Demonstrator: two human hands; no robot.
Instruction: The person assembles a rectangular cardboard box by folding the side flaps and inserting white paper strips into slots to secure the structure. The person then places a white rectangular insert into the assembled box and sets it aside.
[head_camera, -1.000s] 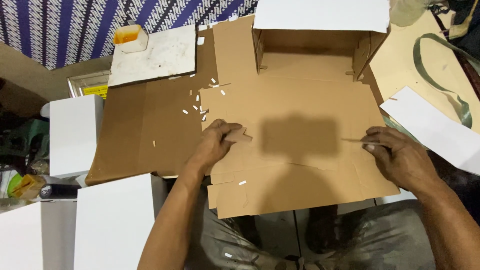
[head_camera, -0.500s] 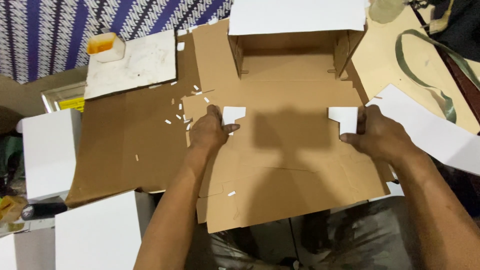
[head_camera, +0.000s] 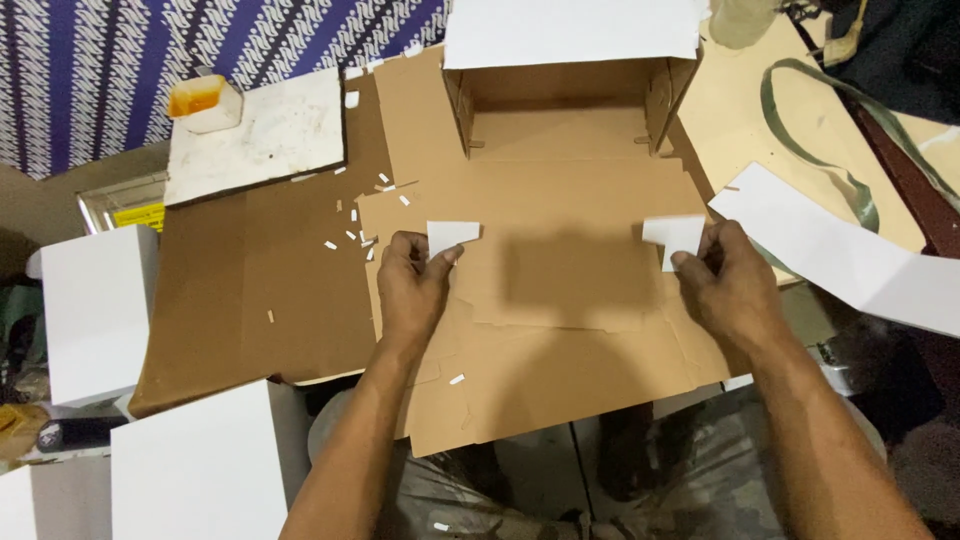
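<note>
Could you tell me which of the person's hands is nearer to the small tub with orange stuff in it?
Left. The left hand sits below and right of the tub, folding a white flap; the right hand is far across the cardboard sheet.

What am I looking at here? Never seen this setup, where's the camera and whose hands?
There is no machine: one camera on a person's head looks down at their own two bare hands. The left hand and right hand each fold up a small white flap, left flap and right flap, on a flat brown cardboard blank. Its far end is already folded into a box. Paper scraps lie to the left, white boxes stand at the left edge, and a white sheet lies on the right.
</note>
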